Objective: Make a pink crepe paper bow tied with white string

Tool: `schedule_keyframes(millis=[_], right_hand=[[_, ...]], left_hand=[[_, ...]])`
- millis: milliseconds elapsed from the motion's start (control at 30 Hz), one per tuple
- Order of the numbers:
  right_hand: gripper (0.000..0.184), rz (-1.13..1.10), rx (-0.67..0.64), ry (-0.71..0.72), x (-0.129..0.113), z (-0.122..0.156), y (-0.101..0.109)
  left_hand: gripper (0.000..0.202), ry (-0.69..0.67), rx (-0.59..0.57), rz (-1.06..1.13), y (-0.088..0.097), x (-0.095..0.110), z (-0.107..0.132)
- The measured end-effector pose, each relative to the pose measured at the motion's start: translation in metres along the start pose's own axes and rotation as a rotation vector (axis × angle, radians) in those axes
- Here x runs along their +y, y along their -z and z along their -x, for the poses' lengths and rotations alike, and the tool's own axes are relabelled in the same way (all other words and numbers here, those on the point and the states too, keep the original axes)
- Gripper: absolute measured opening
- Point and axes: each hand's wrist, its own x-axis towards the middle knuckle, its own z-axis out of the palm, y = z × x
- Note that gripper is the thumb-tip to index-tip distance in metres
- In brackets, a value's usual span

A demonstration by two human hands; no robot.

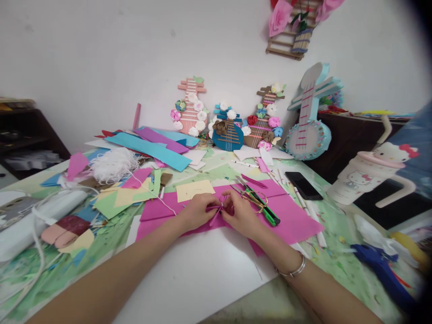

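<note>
Between my hands is a gathered piece of magenta paper (216, 218), pinched at its middle into a bow-like shape. My left hand (200, 210) is closed on its left side. My right hand (240, 212) pinches it from the right, close to a small pale spot at the centre that I cannot make out. Under both hands lie flat magenta sheets (297, 220) on a white board (182, 274). Just beyond my right hand rest gold-handled scissors (258, 201) and a green and black utility knife (270, 216). A cream paper piece (192, 190) lies beyond my left hand.
White yarn (114, 167) and paper scraps (114, 198) crowd the left. Decorated paper instruments (229, 135) stand along the wall. To the right are a phone (303, 185), a white tumbler (362, 177) and a blue glue gun (381, 270). A white power strip (43, 222) sits far left.
</note>
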Motion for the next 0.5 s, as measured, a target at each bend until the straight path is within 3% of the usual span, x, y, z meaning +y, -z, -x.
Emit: schedule_keyframes(millis=[200, 367, 500], right_hand=[[0.045, 0.053, -0.013, 0.048, -0.0029, 0.0005, 0.0022], [0.047, 0.118, -0.004, 0.090, -0.0069, 0.0006, 0.0046], [0.051, 0.129, -0.007, 0.098, -0.0071, 0.0016, 0.0059]], left_hand=[[0.017, 0.035, 0.034, -0.012, -0.0030, -0.0005, 0.0010], [0.007, 0.001, 0.078, -0.074, -0.0008, 0.0012, 0.0011], [0.017, -0.032, 0.098, -0.112, 0.0005, 0.0016, 0.0019]])
